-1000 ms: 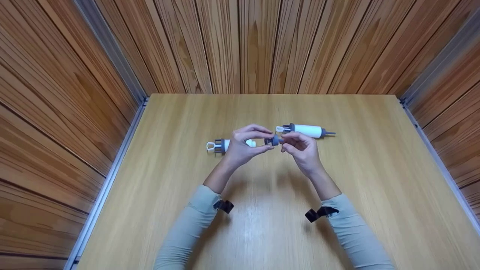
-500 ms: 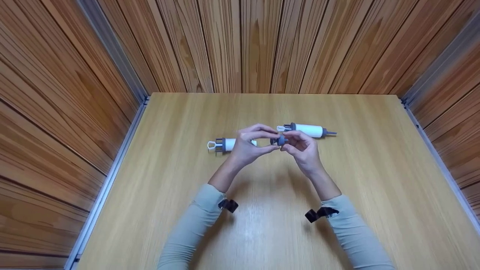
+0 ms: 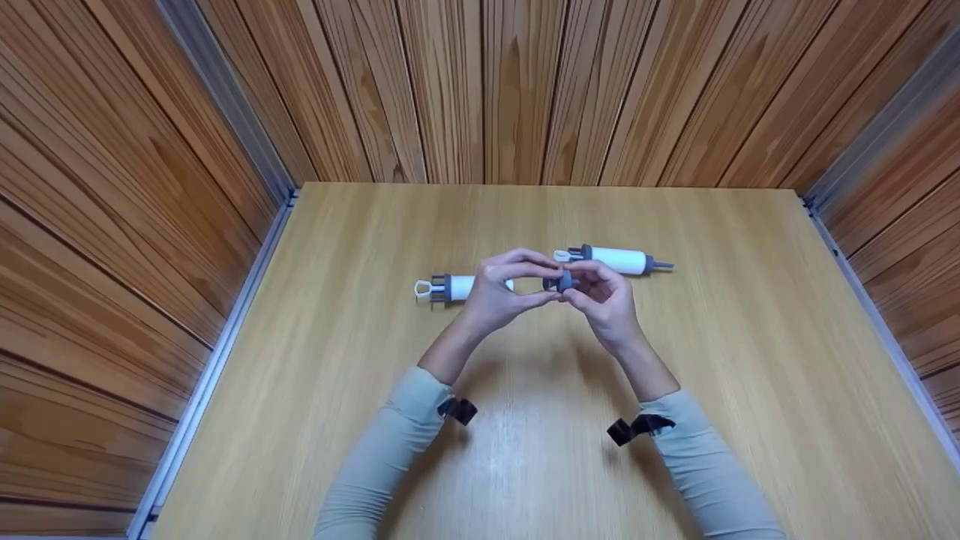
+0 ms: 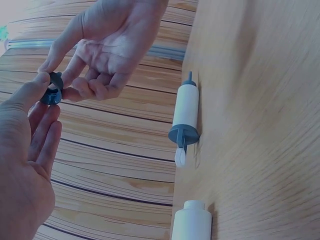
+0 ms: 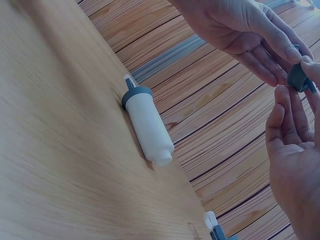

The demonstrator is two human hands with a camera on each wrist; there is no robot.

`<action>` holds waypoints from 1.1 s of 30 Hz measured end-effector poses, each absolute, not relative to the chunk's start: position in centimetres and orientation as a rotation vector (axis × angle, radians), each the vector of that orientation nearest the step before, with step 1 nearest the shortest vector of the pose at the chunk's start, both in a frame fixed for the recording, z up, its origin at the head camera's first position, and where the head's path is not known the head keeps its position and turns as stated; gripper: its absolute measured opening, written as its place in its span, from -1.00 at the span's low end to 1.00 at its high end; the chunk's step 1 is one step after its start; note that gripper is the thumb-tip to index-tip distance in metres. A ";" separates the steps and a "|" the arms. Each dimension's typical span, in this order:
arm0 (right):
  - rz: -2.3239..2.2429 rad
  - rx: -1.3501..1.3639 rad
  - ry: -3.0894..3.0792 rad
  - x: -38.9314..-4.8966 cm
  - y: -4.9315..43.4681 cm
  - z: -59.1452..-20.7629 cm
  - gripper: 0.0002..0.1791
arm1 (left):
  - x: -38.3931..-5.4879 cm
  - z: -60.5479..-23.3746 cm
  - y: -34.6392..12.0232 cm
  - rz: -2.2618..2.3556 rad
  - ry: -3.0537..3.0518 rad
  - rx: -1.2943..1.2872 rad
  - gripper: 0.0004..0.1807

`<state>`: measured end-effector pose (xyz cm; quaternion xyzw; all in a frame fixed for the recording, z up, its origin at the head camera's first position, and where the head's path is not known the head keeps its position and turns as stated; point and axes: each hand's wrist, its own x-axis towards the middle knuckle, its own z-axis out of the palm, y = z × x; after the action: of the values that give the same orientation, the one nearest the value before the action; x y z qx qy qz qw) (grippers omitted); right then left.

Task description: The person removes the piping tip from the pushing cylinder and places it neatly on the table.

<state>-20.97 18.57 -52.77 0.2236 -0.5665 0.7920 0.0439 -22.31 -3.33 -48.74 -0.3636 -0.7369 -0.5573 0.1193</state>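
Observation:
A small dark grey-blue cap with a thin spout (image 3: 564, 282) is held above the table between both hands. My left hand (image 3: 495, 289) pinches its wider end with thumb and fingertips. At the spout side, the thumb and fingers of my right hand (image 3: 609, 296) pinch it too. The left wrist view shows the cap (image 4: 51, 96) with an open, ring-like side. Behind my left hand lies a white hand pump (image 3: 457, 289) with a dark collar and white loop handle; its bare white neck (image 5: 162, 158) shows in the right wrist view.
Farther back on the right lies a second white pump (image 3: 616, 260) with a dark tapered nozzle (image 3: 660, 266) on its end. Both pumps rest on the wooden table (image 3: 525, 450). Wood-plank walls (image 3: 495, 97) and metal rails (image 3: 202, 367) border the tabletop.
My left hand has moved right with the cap, bringing it up against the right fingertips, and then nearly stopped. The right hand has barely moved; both pumps lie as before.

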 end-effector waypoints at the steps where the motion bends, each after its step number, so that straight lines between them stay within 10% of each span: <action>1: 2.426 0.675 -1.728 -21.0 18.6 -52.8 -0.58 | -22.3 -48.7 -3.3 -1.627 -2.158 -1.062 -0.68; 33: 2.408 0.681 -1.674 -21.3 19.1 -51.9 -0.68 | -22.3 -49.0 -3.7 -1.639 -2.212 -0.977 -0.68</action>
<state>-21.32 19.12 -51.88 0.2257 -0.5549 0.7981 0.0655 -22.25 -3.67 -49.01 -0.3323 -0.7527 -0.5575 0.1100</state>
